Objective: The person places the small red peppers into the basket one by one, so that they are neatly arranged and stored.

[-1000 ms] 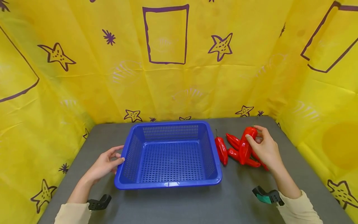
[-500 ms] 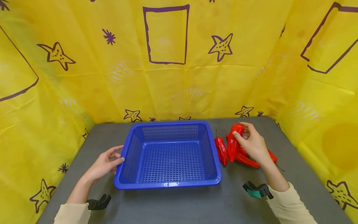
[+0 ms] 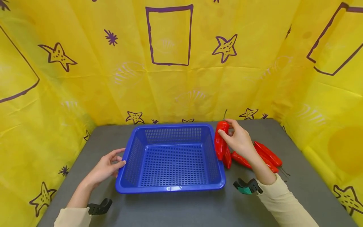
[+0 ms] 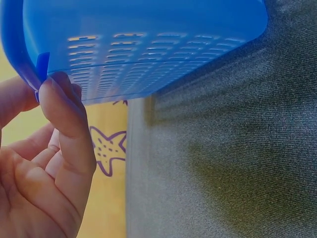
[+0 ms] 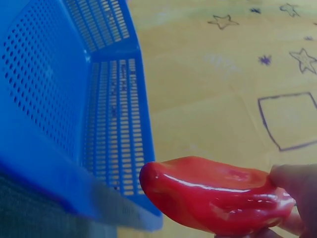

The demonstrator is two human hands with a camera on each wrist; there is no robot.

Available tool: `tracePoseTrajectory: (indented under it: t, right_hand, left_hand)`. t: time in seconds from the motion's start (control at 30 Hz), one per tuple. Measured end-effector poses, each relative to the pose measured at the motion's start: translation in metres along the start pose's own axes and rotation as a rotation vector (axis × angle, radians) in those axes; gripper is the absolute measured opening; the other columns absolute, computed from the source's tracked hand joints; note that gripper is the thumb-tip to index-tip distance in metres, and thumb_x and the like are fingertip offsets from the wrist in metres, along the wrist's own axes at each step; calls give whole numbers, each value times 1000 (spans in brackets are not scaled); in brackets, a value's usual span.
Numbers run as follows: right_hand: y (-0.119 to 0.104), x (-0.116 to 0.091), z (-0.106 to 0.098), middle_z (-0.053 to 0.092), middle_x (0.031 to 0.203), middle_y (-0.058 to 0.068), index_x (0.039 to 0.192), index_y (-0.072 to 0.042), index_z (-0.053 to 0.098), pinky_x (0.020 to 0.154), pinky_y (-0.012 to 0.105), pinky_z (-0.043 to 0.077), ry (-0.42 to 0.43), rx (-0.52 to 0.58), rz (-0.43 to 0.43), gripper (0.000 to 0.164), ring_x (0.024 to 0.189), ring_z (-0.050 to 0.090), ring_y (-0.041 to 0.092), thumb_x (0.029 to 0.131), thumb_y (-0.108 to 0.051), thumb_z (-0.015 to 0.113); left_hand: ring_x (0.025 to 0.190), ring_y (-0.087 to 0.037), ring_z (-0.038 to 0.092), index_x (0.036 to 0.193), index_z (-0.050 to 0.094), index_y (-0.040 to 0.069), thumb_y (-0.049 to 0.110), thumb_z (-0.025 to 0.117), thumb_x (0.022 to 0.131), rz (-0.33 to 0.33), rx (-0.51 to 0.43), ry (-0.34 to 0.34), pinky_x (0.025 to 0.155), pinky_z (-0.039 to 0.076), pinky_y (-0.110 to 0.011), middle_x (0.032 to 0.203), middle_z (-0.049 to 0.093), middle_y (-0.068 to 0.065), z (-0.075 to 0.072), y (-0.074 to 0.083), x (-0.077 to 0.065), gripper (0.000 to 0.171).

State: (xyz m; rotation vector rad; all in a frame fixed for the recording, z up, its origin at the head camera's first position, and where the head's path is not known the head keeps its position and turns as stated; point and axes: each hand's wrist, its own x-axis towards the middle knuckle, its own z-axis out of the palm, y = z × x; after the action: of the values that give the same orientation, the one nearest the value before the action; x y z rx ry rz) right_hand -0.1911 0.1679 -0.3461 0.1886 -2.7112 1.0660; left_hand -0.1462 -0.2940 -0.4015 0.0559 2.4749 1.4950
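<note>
A blue plastic basket (image 3: 170, 189) with slotted walls stands on the table, and nothing lies in it. At its left rim my left hand (image 3: 105, 165) pinches the edge between thumb and fingers; the left wrist view shows the thumb (image 4: 64, 111) against the rim. My right hand (image 3: 241, 140) grips a shiny red pepper (image 3: 221, 138) near its stem end, stem up, tip down. In the head view that pepper overlaps the basket's right rim. From the right wrist, the held pepper (image 5: 218, 193) appears beside the basket wall (image 5: 116, 114).
Another red pepper (image 3: 227, 157) lies close by the basket's right side, partly hidden behind the held one. Several more red peppers (image 3: 267, 154) lie farther right, some under the right forearm. A yellow patterned cloth (image 3: 170, 91) rises behind the grey table (image 3: 175, 209) and at both sides.
My right hand has carried the red pepper leftward from the pile to the basket's right rim. Peppers behind the hand have come into sight. The left hand and basket have stayed put.
</note>
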Motion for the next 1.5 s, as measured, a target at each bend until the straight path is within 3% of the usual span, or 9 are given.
tracePoseTrajectory:
  t: [0.17,0.5,0.83,1.0,1.27,1.5]
  right_hand:
    - [-11,6,10,59,111,15,131,-8,43,63,32,50,-17,10,-31,54,82,61,25,86,-30,64]
    - [-25,13,31,62,105,15,127,-9,45,71,39,52,-18,65,-93,52,85,63,26,84,-29,66]
    - [-37,22,55,60,105,13,128,-10,44,65,32,53,-139,116,-35,52,83,65,23,85,-31,64]
    - [-42,26,68,60,104,12,129,-8,43,58,28,50,-179,135,-29,54,73,64,19,85,-32,63]
    - [-48,32,85,62,105,13,130,-7,42,61,29,52,-219,162,-11,55,82,63,22,86,-33,63]
    - [-54,36,99,64,105,13,129,-7,43,62,28,53,-261,207,34,54,81,63,21,86,-32,62]
  left_hand:
    - [67,-24,61,141,28,5,20,60,90,7,3,-6,58,55,-37,98,53,-20,-1,1,0,62]
    - [66,-24,61,141,27,5,20,61,89,4,-4,-14,58,55,-37,98,54,-20,0,2,0,64]
    - [64,-23,60,141,26,6,21,60,90,-15,-5,-10,57,54,-35,98,53,-20,-2,-1,1,63]
    - [65,-24,60,141,26,6,21,60,90,-21,0,-6,57,54,-35,97,54,-20,-2,-3,0,63]
    - [67,-25,61,142,25,7,21,60,89,-34,-12,-18,59,55,-36,96,56,-19,-2,-2,0,65]
    - [67,-25,62,142,24,7,19,60,90,-46,-20,-27,59,55,-37,95,55,-19,-1,0,2,65]
